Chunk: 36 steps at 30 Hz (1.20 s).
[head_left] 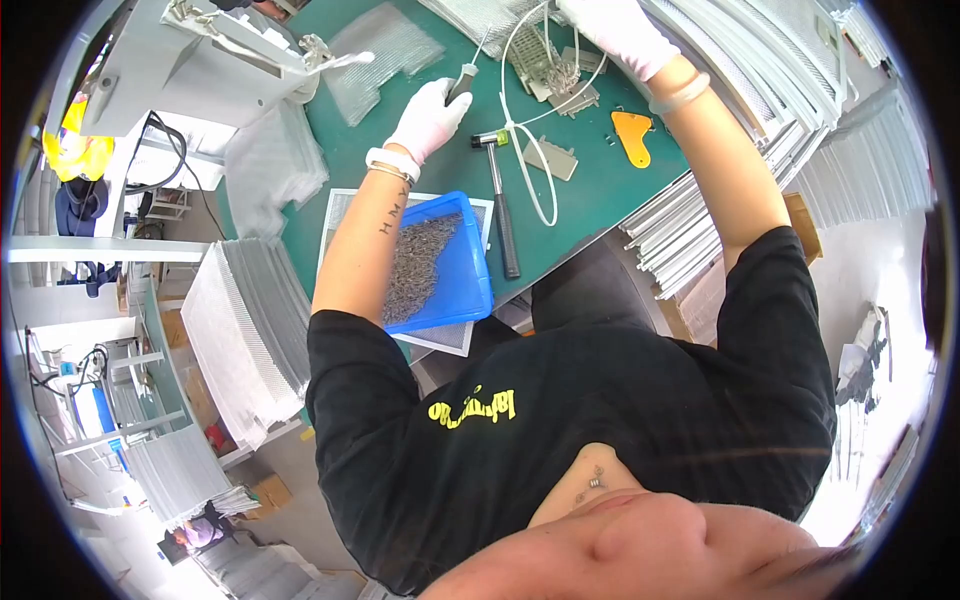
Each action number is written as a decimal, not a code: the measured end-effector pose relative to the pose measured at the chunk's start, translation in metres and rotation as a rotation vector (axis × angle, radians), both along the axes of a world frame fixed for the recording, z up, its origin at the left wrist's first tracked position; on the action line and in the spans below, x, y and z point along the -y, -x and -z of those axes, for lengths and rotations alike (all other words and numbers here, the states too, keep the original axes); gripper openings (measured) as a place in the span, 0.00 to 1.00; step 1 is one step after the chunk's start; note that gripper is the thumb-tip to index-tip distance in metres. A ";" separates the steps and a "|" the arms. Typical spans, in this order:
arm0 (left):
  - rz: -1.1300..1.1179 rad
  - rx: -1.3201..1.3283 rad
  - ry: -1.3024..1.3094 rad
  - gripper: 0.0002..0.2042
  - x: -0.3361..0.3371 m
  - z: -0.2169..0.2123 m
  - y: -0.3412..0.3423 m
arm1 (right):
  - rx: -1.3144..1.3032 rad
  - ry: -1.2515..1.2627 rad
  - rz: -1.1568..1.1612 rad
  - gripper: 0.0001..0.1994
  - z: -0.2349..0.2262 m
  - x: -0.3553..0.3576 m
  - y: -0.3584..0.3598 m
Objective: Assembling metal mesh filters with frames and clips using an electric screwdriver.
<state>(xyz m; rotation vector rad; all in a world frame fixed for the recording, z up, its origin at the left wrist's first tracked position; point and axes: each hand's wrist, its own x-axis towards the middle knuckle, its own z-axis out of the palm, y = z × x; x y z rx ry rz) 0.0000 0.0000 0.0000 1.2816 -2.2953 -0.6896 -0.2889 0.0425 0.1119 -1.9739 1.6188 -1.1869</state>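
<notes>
My left hand (428, 122), in a white glove, is closed around the dark handle of a screwdriver-like tool (462, 84), its thin metal shaft pointing away from me. My right hand (622, 36), also white-gloved, reaches to the far edge of the picture beside a white cable (549, 190). Its fingers are cut off there, so I cannot see whether it grips anything. Between the hands lie grey metal parts (548, 75), with the white cable looping over and around them. Nearer me, a hammer (502, 215) with a green and black head lies on the green table (595, 200).
A blue bin (470, 285) of small metal pieces sits under my left forearm. A yellow flat piece (631, 138) and a small metal plate (552, 159) lie on the table. Mesh sheets (385, 55) are at the far left, stacked panels (745, 70) at the right.
</notes>
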 end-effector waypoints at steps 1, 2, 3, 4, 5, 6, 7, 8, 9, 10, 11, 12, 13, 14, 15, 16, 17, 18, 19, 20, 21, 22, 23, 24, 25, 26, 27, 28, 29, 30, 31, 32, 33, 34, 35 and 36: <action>-0.010 -0.009 -0.037 0.16 -0.001 0.001 -0.001 | 0.019 -0.024 -0.027 0.15 0.002 0.002 -0.001; -0.020 -0.017 -0.074 0.16 -0.002 0.003 -0.002 | 0.038 -0.047 -0.054 0.16 0.004 0.005 -0.002; -0.016 -0.013 -0.072 0.16 -0.001 0.002 -0.003 | 0.043 -0.045 -0.050 0.16 0.012 0.013 -0.001; -0.006 -0.005 -0.063 0.16 0.000 0.002 -0.003 | -0.011 0.026 -0.060 0.16 0.019 0.021 0.002; 0.005 0.003 -0.054 0.16 0.001 0.001 -0.002 | -0.065 0.098 -0.068 0.16 0.026 0.028 0.006; -0.002 0.001 -0.056 0.16 0.000 0.001 -0.004 | -0.065 0.096 -0.076 0.16 0.023 0.028 0.001; -0.021 -0.006 -0.093 0.16 -0.002 0.001 -0.005 | -0.038 0.067 -0.076 0.16 0.015 0.025 -0.006; -0.038 -0.013 -0.130 0.16 -0.003 0.000 -0.006 | -0.010 0.038 -0.074 0.16 0.008 0.023 -0.009; -0.036 -0.013 -0.129 0.16 -0.003 0.000 -0.006 | -0.010 0.038 -0.072 0.16 0.005 0.023 -0.007; -0.036 -0.023 -0.113 0.16 -0.002 0.000 -0.006 | -0.025 0.060 -0.021 0.15 0.002 0.023 -0.003; -0.036 -0.033 -0.097 0.16 -0.002 0.000 -0.005 | -0.041 0.082 0.031 0.15 -0.001 0.023 0.000; -0.039 -0.034 -0.096 0.16 -0.001 0.001 -0.007 | -0.023 0.111 0.067 0.15 -0.008 0.015 -0.003; -0.043 -0.050 -0.104 0.16 -0.001 0.003 -0.008 | -0.024 0.111 0.064 0.15 -0.016 0.008 -0.003; -0.048 -0.066 -0.112 0.16 0.000 0.005 -0.009 | -0.018 0.085 0.089 0.15 -0.024 0.002 -0.004; -0.046 -0.066 -0.114 0.16 -0.001 0.005 -0.008 | -0.010 0.056 0.119 0.15 -0.029 -0.005 -0.003; -0.046 -0.061 -0.106 0.16 -0.001 0.006 -0.008 | 0.071 -0.021 0.094 0.15 -0.033 -0.009 -0.004; -0.047 -0.056 -0.099 0.16 -0.001 0.006 -0.007 | 0.071 -0.023 0.094 0.15 -0.028 -0.006 -0.003; -0.039 -0.056 -0.097 0.16 0.001 0.007 -0.005 | -0.061 0.067 0.116 0.15 -0.019 -0.003 0.001; -0.044 -0.052 -0.119 0.16 0.003 0.010 -0.004 | -0.193 0.156 0.137 0.15 -0.010 0.001 0.005; -0.049 -0.048 -0.141 0.16 0.005 0.012 -0.002 | -0.194 0.157 0.142 0.15 0.000 0.005 0.009; -0.046 -0.048 -0.141 0.16 0.006 0.013 -0.001 | -0.196 0.199 0.139 0.15 0.005 0.005 0.010; -0.031 -0.033 -0.152 0.17 0.007 0.015 0.001 | -0.199 0.240 0.135 0.15 0.009 0.006 0.012; -0.015 -0.017 -0.164 0.18 0.008 0.016 0.002 | -0.200 0.240 0.139 0.15 0.012 0.007 0.017; -0.018 -0.018 -0.165 0.18 0.007 0.016 0.002 | -0.209 0.206 0.161 0.14 0.006 0.003 0.015; -0.020 -0.015 -0.154 0.18 0.006 0.017 0.002 | -0.218 0.173 0.185 0.14 0.004 0.000 0.013; -0.022 -0.012 -0.143 0.18 0.005 0.017 0.002 | -0.217 0.171 0.182 0.14 0.004 -0.002 0.011; -0.021 -0.013 -0.143 0.18 0.006 0.018 0.002 | -0.246 0.219 0.203 0.14 0.004 -0.005 0.011; -0.017 0.007 -0.144 0.18 0.007 0.019 0.001 | -0.274 0.267 0.225 0.13 0.003 -0.007 0.011; -0.014 0.028 -0.145 0.18 0.007 0.019 0.000 | -0.274 0.267 0.226 0.13 0.003 -0.012 0.010; -0.013 0.028 -0.145 0.18 0.008 0.020 0.000 | -0.295 0.256 0.241 0.13 0.003 -0.016 0.009; -0.014 0.018 -0.157 0.18 0.008 0.021 0.000 | -0.317 0.245 0.256 0.13 0.004 -0.019 0.008; -0.015 0.008 -0.168 0.18 0.008 0.022 0.000 | -0.317 0.245 0.256 0.13 0.006 -0.019 0.009; -0.010 0.009 -0.169 0.18 0.008 0.021 0.002 | -0.343 0.259 0.259 0.12 0.008 -0.019 0.011; -0.018 0.027 -0.175 0.19 0.009 0.021 0.004 | -0.370 0.274 0.262 0.12 0.010 -0.019 0.013; -0.026 0.045 -0.180 0.19 0.009 0.020 0.006 | -0.371 0.272 0.266 0.12 0.011 -0.020 0.015; -0.028 0.046 -0.180 0.19 0.009 0.022 0.005 | -0.389 0.284 0.283 0.11 0.010 -0.021 0.014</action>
